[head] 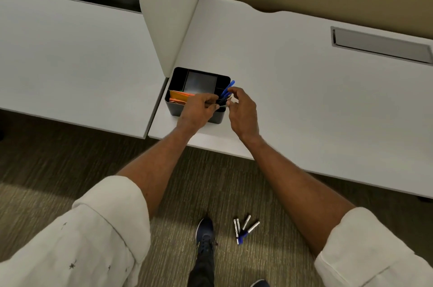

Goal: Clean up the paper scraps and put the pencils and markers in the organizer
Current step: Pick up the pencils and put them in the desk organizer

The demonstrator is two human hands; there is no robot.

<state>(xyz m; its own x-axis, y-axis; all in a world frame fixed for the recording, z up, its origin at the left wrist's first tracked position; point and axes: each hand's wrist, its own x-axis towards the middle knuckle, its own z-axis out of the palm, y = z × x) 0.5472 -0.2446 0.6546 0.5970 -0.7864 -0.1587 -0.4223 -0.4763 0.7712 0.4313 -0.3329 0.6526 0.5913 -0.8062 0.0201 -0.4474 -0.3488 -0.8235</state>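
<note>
**Q:** Black organizer (172, 108): where is it from the fingers?

**A:** Directly beneath them. The left hand (196, 111) curls round a bundle of blue pens (228, 89), which jut past its fingertips over the right-hand slot. The right hand (243, 111) is loosely curved, fingertips at the pens' far ends. Whether it pinches one, I cannot tell.

**Q:** How to finish well?

**A:** I'd steady the bundle with the right fingers, slide it down, then release. Orange paper (179, 96) sits left of the fingers. Markers (243, 230) lie on the floor, well behind them.
</note>
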